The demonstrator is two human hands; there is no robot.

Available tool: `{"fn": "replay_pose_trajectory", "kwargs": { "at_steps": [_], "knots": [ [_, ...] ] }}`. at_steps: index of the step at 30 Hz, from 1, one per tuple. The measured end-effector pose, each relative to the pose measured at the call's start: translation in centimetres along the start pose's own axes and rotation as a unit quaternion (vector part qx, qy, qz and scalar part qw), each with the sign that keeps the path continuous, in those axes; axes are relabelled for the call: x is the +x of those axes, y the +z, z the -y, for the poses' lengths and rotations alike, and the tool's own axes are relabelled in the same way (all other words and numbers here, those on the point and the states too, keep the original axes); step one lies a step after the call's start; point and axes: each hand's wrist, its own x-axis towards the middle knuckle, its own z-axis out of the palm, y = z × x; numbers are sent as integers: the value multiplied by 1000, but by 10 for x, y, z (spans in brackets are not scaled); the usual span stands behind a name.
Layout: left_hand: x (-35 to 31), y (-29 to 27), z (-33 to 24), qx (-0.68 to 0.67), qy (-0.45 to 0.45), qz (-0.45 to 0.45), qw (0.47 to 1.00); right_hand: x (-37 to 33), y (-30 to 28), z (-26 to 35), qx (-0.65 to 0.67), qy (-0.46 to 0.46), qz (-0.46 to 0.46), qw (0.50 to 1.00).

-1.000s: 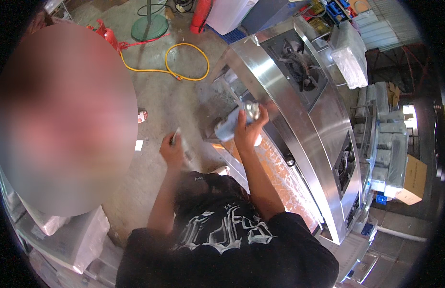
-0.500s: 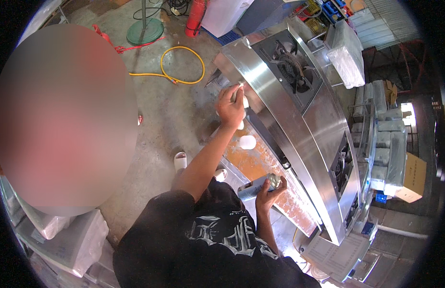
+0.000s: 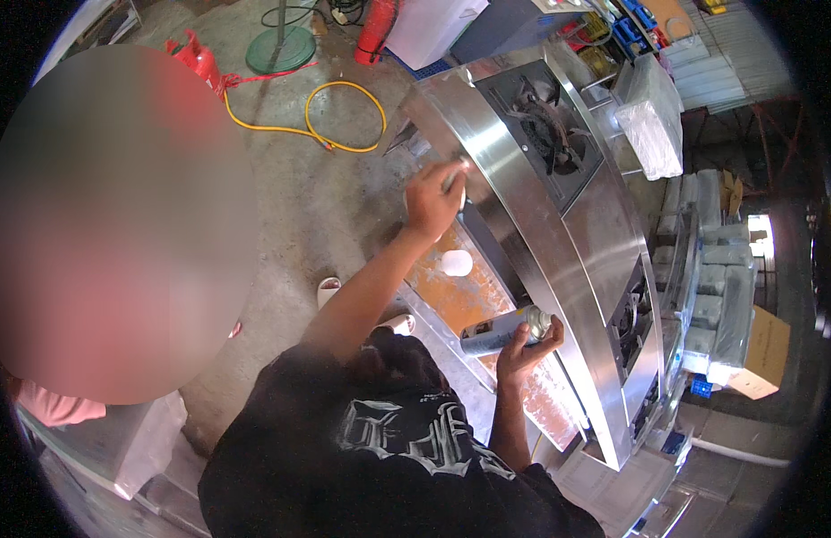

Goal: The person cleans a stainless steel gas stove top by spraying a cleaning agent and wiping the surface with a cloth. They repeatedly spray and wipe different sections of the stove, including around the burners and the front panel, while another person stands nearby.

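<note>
My left hand [image 3: 435, 199] has its fingers pinched together at the front panel of a stainless steel stove [image 3: 510, 193]. Something whitish shows beside the fingers, but I cannot make out what they hold. In my right hand [image 3: 525, 351] is a blue-grey spray can [image 3: 501, 332], tilted with its metallic top towards the panel. The fingers wrap round the can near that top. A white rounded object [image 3: 456, 263] rests between the hands on the worn orange-brown board [image 3: 469, 299] below the panel. A black burner [image 3: 550, 125] is set into the stove top.
A yellow hose [image 3: 380, 117] loops over the concrete floor near a green round base [image 3: 281, 52] and a red cylinder [image 3: 377, 31]. Wrapped goods [image 3: 653, 134] and a cardboard box [image 3: 763, 351] stand beyond the stove. Blurring hides much of the left; pink cloth [image 3: 61, 405] shows below it.
My right hand has moved right and slightly up with the spray can, nearer the panel. My left fingertips have shifted slightly right along the panel. The whole view has shifted a little.
</note>
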Motion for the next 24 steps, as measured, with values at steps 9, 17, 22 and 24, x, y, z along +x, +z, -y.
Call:
{"fn": "replay_pose_trajectory", "kwargs": {
  "at_steps": [9, 17, 22, 24],
  "knots": [
    [-144, -141, 59, 202, -234, -40, 950, -11, -12, -23, 66, 10, 144, 987],
    [-288, -219, 31, 270, -379, -139, 874, -9, -18, -106, 87, 4, 244, 966],
    [-339, -199, -5, 269, -389, -94, 876, -10, -22, -155, 52, -46, 199, 978],
    [-363, -193, -22, 298, -380, -62, 874, -15, -22, -170, 58, -23, 190, 980]
  ]
}}
